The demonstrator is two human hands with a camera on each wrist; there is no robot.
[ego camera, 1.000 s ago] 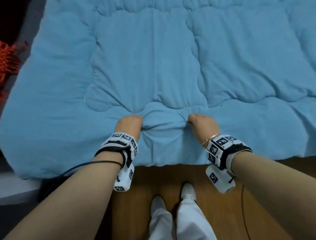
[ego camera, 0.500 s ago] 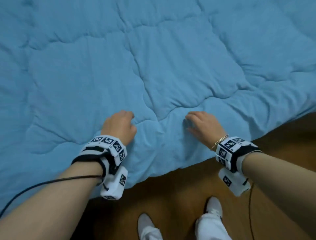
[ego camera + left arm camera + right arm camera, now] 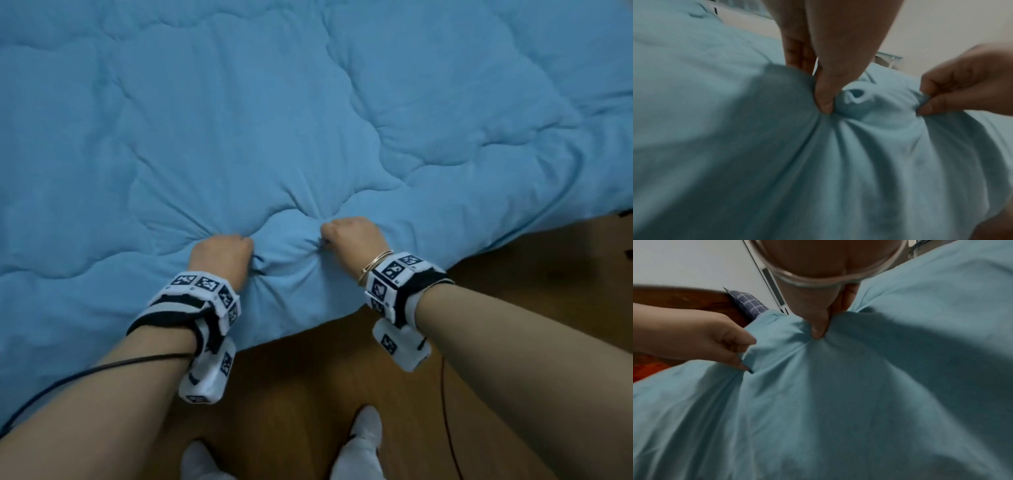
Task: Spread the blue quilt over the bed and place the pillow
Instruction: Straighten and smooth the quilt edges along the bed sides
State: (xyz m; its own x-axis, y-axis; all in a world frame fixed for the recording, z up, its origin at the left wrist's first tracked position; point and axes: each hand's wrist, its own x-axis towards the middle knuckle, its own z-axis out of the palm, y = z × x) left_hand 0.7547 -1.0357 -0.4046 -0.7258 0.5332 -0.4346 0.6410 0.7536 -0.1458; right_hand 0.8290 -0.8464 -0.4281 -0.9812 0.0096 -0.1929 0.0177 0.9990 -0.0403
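Observation:
The blue quilt [image 3: 274, 120] covers almost the whole head view, its near edge hanging over the bed side. My left hand [image 3: 222, 255] grips a bunch of the quilt near that edge, knuckles up. My right hand [image 3: 349, 236] grips another bunch a short way to the right, and folds radiate from both fists. In the left wrist view my left hand [image 3: 823, 97] pinches the quilt [image 3: 777, 162] with the thumb. In the right wrist view my right hand [image 3: 819, 327] pinches the cloth [image 3: 859, 402] likewise. A dark checked pillow [image 3: 748, 305] shows behind the quilt, against a wooden board.
A wooden floor [image 3: 513, 274] runs along the near side of the bed, with my white-socked feet [image 3: 363, 442] on it. A dark wooden headboard [image 3: 684, 298] and something orange [image 3: 649, 369] lie at the left of the right wrist view. Pale walls stand behind.
Half a second ago both hands lay loosely on the quilt with fingers relaxed; now both have closed on bunches of it, closer together, with fresh creases around them.

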